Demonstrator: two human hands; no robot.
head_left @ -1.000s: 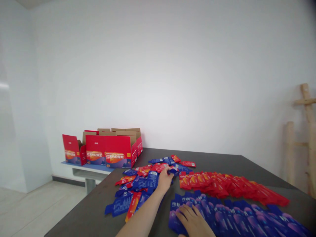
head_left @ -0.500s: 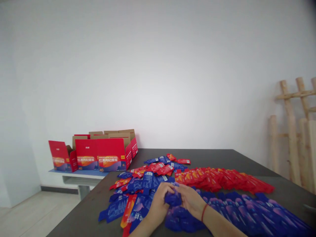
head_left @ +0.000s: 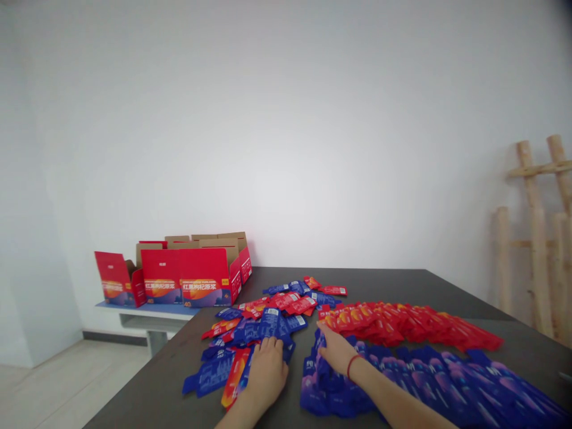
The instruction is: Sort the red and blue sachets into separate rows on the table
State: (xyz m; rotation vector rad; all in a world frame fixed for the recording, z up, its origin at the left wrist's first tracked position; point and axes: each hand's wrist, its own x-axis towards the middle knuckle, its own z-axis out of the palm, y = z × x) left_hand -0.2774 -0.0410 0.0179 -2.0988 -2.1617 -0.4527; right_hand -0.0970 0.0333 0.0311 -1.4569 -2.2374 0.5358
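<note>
My left hand point(head_left: 268, 370) lies palm down on the loose pile of mixed sachets, its fingers stretched over a blue sachet point(head_left: 269, 322). Beside its wrist a red-and-orange sachet point(head_left: 235, 376) pokes out. My right hand point(head_left: 338, 351), with a red cord at the wrist, pinches a blue sachet point(head_left: 320, 353), held tilted at the left end of the overlapping row of blue sachets point(head_left: 429, 381). Whether it grips more than one cannot be made out. Behind that hand runs an overlapping row of red sachets point(head_left: 402, 322).
Open red cartons point(head_left: 204, 275) with brown insides stand on a low blue-topped bench point(head_left: 172, 310) to the left. More red and blue sachets point(head_left: 295, 298) lie toward the back of the dark table point(head_left: 375, 283). A wooden frame point(head_left: 534, 238) leans against the right wall.
My hands were together around a blue sachet and are now apart. The left has moved left onto the loose pile; the right keeps a blue sachet at the row's end.
</note>
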